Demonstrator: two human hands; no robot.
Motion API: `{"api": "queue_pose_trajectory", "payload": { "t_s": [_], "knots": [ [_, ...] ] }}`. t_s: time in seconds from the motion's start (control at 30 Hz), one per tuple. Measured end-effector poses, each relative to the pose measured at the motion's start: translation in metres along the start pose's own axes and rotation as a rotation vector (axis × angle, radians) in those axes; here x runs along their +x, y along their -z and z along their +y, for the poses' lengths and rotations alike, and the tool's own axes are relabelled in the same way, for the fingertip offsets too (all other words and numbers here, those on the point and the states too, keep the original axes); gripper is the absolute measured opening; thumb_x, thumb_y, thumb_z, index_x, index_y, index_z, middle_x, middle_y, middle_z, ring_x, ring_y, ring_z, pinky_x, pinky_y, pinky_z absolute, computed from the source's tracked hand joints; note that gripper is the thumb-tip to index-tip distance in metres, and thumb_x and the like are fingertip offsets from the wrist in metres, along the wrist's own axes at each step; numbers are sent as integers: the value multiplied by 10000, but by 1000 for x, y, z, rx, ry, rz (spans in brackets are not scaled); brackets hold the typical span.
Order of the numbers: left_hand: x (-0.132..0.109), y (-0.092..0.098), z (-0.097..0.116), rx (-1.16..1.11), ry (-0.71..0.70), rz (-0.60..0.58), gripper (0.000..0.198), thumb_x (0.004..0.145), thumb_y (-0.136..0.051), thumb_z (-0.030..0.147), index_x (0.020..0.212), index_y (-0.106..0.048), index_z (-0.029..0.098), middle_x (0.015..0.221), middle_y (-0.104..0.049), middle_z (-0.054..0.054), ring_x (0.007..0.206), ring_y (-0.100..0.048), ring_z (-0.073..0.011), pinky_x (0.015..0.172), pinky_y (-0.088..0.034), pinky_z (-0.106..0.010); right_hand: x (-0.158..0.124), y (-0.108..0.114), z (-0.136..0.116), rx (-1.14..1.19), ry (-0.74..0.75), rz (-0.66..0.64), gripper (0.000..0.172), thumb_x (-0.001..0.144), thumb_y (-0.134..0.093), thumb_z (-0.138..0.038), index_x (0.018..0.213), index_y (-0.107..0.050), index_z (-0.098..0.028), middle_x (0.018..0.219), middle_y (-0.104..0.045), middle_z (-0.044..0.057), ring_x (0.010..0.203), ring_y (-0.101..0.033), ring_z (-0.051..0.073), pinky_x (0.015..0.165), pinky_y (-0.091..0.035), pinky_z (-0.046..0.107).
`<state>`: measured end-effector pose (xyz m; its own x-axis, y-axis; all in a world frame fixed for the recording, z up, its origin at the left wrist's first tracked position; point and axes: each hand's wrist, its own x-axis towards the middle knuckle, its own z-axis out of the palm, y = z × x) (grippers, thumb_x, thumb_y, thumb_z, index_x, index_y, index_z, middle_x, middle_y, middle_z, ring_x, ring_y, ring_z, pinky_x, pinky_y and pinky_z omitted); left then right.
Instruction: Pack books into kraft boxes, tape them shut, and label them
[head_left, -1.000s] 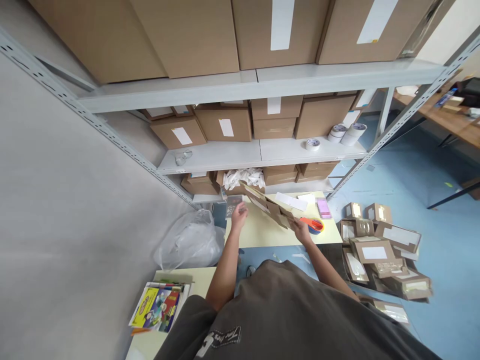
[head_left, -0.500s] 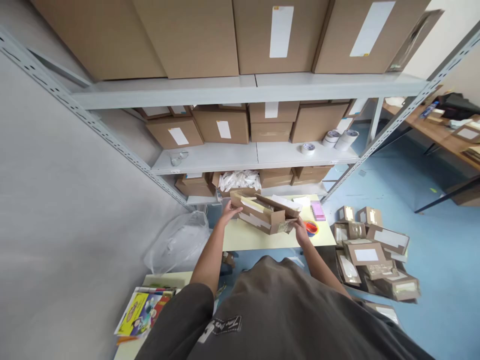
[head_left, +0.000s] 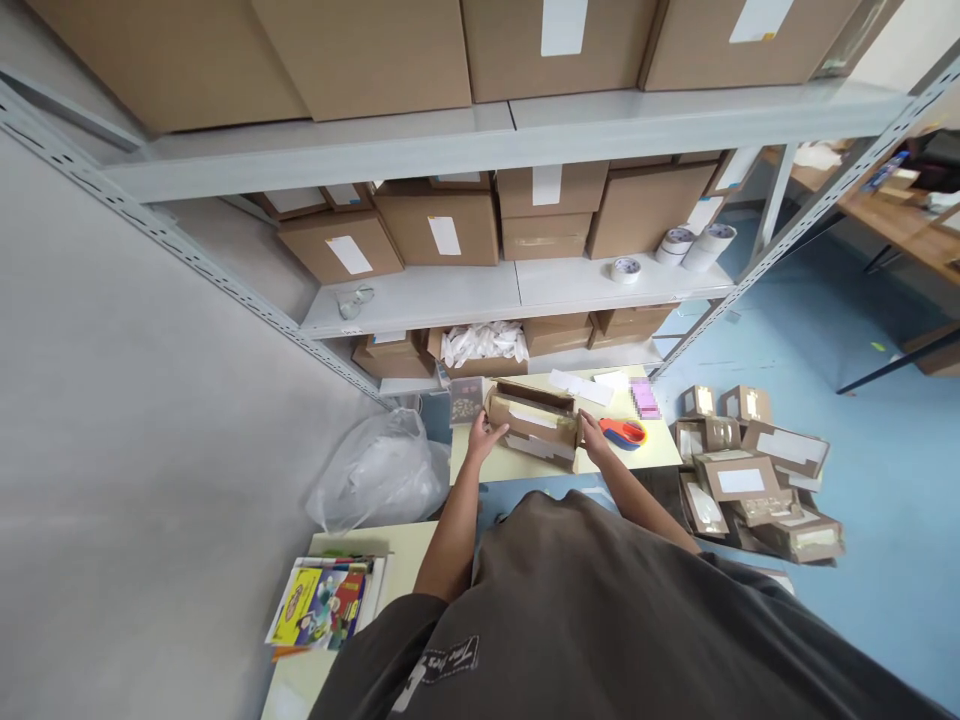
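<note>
Between my two hands is a long brown cardboard box (head_left: 534, 424), held over the pale yellow table (head_left: 660, 456). Its top side gapes, and strips of tape and white paper run along its front. My left hand (head_left: 486, 436) grips the left end, thumb on the front face. At the right end my right hand (head_left: 592, 438) is closed on the cardboard edge, its fingers partly hidden. Just right of that hand lies a red and blue tape dispenser (head_left: 624, 433). A dark printed box (head_left: 466, 400) lies left of the cardboard box, and white paper slips (head_left: 581, 387) lie behind it.
A grey metal shelf (head_left: 442, 295) with cardboard boxes and tape rolls (head_left: 625, 269) stands ahead. Several small boxes (head_left: 741, 482) are piled on the floor at right. A clear plastic bag (head_left: 375, 475) and magazines (head_left: 319, 605) are at left. Pink notes (head_left: 643, 398) lie on the table.
The cardboard box has turned level and its opening now faces up. Its flap no longer sticks up on the right. The dark printed box and the tape dispenser show more fully.
</note>
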<state>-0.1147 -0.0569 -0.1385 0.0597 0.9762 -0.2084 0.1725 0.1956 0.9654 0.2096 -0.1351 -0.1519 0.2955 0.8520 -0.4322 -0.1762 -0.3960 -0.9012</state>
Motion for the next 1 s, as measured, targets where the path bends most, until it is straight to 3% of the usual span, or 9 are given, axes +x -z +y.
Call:
{"api": "queue_pose_trajectory", "payload": {
  "t_s": [0.1,0.23,0.43,0.53,0.63,0.83,1.0],
  "knots": [
    [-3,-4,0,19,22,-36,977,691,-977,484,1522,-544,207,1499,-627,-201,1353,-645,-333,1099,-554,-455,2,6,-2,14,-93,-11,680,821,-716,-587,1443,-637,-326,1297,-768,123,1068,-762,314,887,-632,499],
    [-4,-9,3,30,1,-84,1014,693,-975,453,1562,-514,205,1536,-602,-196,1368,-636,-331,1146,-521,-473,5,3,-1,27,-24,-39,627,780,-720,-533,1346,-697,-264,1133,-804,121,1002,-778,323,859,-642,483],
    [-10,0,4,184,-10,-28,763,780,-909,451,1458,-641,224,1465,-653,-171,1367,-624,-353,1167,-491,-470,3,0,-2,70,43,-30,541,791,-697,-573,1208,-765,-235,1136,-808,113,1091,-747,323,954,-624,464],
    [-18,4,1,194,8,-19,747,800,-897,434,1461,-628,214,1482,-645,-180,1381,-616,-356,1174,-481,-473,8,5,-13,18,65,-128,428,787,-746,-484,1115,-805,-215,1179,-810,114,1154,-712,322,1019,-592,463],
    [-27,5,-3,162,28,-56,785,818,-892,414,1507,-578,207,1519,-627,-194,1400,-613,-346,1182,-477,-475,16,7,-28,-41,72,-179,380,839,-773,-396,1165,-808,-204,1251,-793,124,1162,-693,312,1002,-593,454],
    [-41,3,-8,94,37,-101,841,845,-860,437,1582,-513,231,1581,-585,-178,1457,-576,-328,1209,-469,-475,28,-2,-34,-67,92,-103,416,1041,-719,-420,1381,-663,-188,1389,-669,103,1175,-697,276,990,-622,479],
    [-54,1,-7,25,66,-109,967,915,-798,414,1725,-292,265,1703,-453,-173,1528,-506,-335,1211,-466,-455,30,-11,-30,-98,96,-89,425,1046,-714,-415,1394,-649,-179,1396,-662,106,1177,-696,271,991,-620,483]
  ]
}}
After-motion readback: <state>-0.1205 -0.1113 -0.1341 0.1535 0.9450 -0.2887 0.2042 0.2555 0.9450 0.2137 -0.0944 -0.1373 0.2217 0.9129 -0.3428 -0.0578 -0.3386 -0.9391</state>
